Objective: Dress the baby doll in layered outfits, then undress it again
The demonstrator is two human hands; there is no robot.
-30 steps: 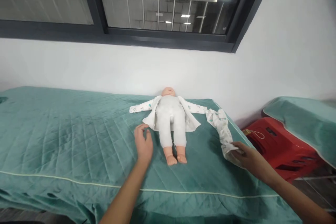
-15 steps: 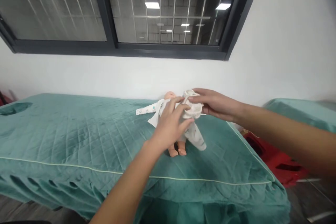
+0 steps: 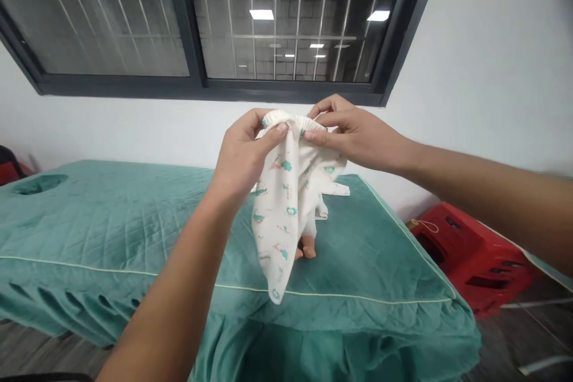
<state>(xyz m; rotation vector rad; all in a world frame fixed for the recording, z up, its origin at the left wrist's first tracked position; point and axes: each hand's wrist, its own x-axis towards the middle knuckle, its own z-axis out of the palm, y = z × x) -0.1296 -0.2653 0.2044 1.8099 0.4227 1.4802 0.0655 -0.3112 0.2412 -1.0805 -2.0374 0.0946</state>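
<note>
White baby pants (image 3: 280, 209) with a small green and pink print hang from both hands by their ribbed waistband. My left hand (image 3: 242, 152) pinches the band on its left side, thumb in front. On the opposite side, my right hand (image 3: 364, 134) grips the band between thumb and fingers. Behind the cloth lies a doll (image 3: 308, 248) on the bed; its feet and lower legs show, while its head and most of its body are hidden. A white printed sleeve (image 3: 335, 189) sticks out to the doll's right.
A green quilted cover (image 3: 134, 215) with a pale piped edge drapes the bed, which has a hole at its far left. Red plastic stools (image 3: 474, 262) stand on the floor at the right. A white wall and a barred window (image 3: 286, 89) rise behind.
The pants, bunched up over the doll before, are now lifted higher and nearer, with one leg hanging down. Both hands have risen, and the left has moved leftward along the waistband.
</note>
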